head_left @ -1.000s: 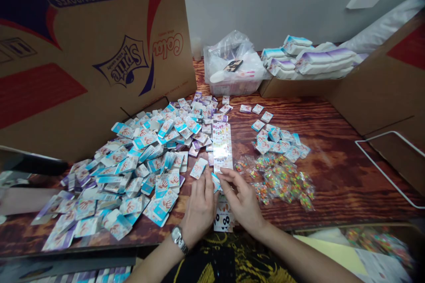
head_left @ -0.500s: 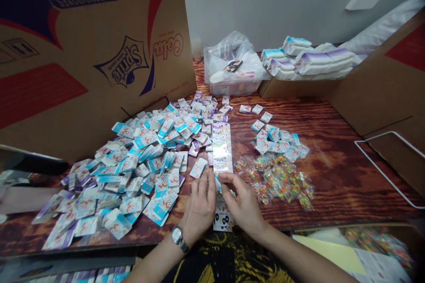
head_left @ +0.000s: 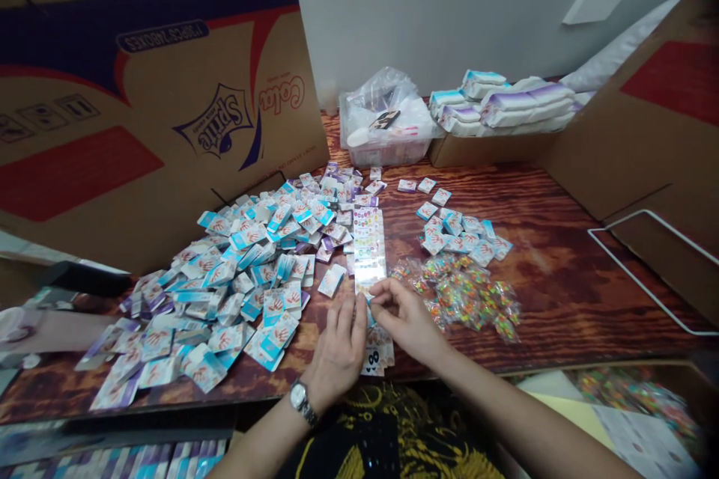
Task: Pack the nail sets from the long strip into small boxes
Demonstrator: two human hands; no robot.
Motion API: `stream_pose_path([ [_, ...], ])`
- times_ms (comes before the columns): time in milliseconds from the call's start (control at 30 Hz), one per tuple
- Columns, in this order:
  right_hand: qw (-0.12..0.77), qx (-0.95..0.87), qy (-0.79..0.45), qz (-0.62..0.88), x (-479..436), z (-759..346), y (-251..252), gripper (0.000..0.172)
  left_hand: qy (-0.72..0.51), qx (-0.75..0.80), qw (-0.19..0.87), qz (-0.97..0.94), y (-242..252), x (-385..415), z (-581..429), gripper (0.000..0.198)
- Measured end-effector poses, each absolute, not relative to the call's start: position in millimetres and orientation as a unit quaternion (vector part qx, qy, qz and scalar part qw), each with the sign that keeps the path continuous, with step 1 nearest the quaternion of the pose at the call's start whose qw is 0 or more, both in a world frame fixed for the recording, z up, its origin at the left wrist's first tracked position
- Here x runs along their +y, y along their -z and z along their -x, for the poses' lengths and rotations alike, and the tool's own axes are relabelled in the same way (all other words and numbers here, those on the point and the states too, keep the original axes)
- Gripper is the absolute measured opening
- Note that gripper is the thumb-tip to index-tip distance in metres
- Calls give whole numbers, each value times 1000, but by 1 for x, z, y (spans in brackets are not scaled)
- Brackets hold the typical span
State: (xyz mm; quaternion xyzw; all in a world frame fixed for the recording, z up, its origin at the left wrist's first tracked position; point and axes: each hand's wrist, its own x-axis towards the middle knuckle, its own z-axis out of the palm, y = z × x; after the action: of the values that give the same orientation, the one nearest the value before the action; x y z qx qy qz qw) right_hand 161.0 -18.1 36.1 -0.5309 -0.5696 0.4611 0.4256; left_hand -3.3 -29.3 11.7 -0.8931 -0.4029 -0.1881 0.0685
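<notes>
A silver metal-link wristwatch circles the wrist above the left hand; a black garment with swirling gold patterning covers the torso.

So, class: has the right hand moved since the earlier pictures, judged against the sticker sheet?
Yes: the right hand has shifted slightly forward, closer to the lower end of the long sticker sheet.

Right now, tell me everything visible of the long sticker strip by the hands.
A long, narrow sticker strip lies flat on the wooden table, lengthwise away from the person. Rows of small multicoloured designs cover it; its glossy surface glares near the lower end, by the right hand. Loose cards crowd its left edge.
</notes>
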Motion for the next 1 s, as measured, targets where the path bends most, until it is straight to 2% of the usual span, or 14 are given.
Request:
stream_pose_path([
  [200,510,-540,-419,523,-44,-156,-38,17,220,-454,48,862,-18,-37,-15,67],
  [367,528,-539,-374,539,-60,-158,-34,21,248,-464,25,850,-23,-42,-31,67],
  [600,570,-441,-472,508,-58,-168,-38,23,252,-413,74,872,-25,-38,-34,69],
  [800,566,-496,-375,541,-69,-159,-32,24,254,-463,80,846,-29,-38,-44,67],
  [933,565,-522,-386,509,-68,-161,-34,26,285,-462,25,839,-33,-37,-43,67],
  [1000,550,-552,-367,509,-63,-167,-39,33,297,-453,-5,840,-34,-37,-39,67],
])
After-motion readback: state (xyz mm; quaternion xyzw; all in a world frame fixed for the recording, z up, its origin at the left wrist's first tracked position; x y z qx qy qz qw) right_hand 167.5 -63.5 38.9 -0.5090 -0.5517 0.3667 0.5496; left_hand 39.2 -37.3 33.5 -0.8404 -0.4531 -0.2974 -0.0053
